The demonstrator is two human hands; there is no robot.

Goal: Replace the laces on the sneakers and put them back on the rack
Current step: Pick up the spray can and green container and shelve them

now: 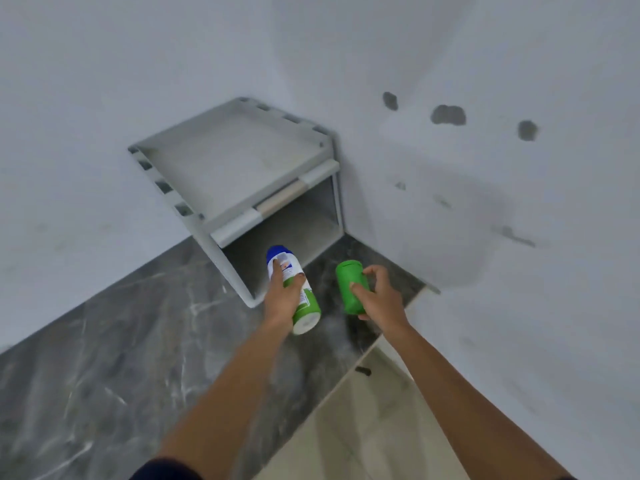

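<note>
The rack (239,174), a grey 2-level unit, stands in the corner where 2 white walls (104,81) meet, on the dark marble floor (104,341). Its top shelf and the open space under it show nothing inside; the sneakers are not in view.

The left hand (282,296) is wrapped around a white bottle (294,289) with a blue cap and a green band near its base, tilted with the cap toward the rack's lower opening. The right hand (379,296) grips a plain green jar (351,285), fingers curled over its side, also tilted toward the rack. Both are held above the floor just in front of the rack's lower front edge, near each other but apart.

A pale tiled strip (363,427) runs along the right wall, with a small dark object (363,371) on it.
</note>
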